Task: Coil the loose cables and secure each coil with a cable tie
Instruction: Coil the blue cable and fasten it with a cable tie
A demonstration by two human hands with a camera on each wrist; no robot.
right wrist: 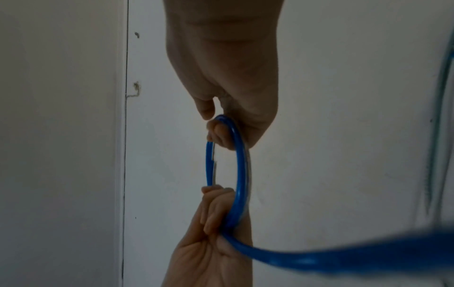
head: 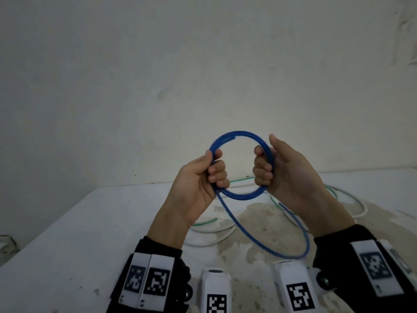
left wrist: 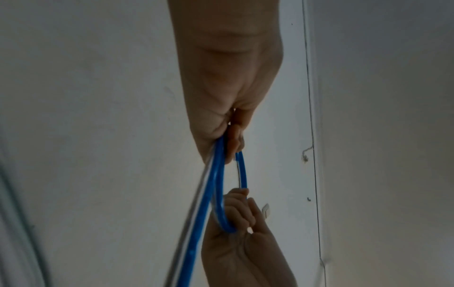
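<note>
A blue cable is wound into a round coil of a few turns, held upright above the white table. My left hand grips the coil's left side with curled fingers. On the coil's right side my right hand has its fingers curled round the strands. A loose blue tail hangs from the left hand, loops down over the table and rises toward the right wrist. The left wrist view shows the coil edge-on between both hands; the right wrist view shows the ring likewise. No cable tie is visible.
Loose white and green cables lie on the table under and right of my hands, over a stained patch. A plain wall stands close behind the table. White wrist-camera housings with markers fill the bottom edge.
</note>
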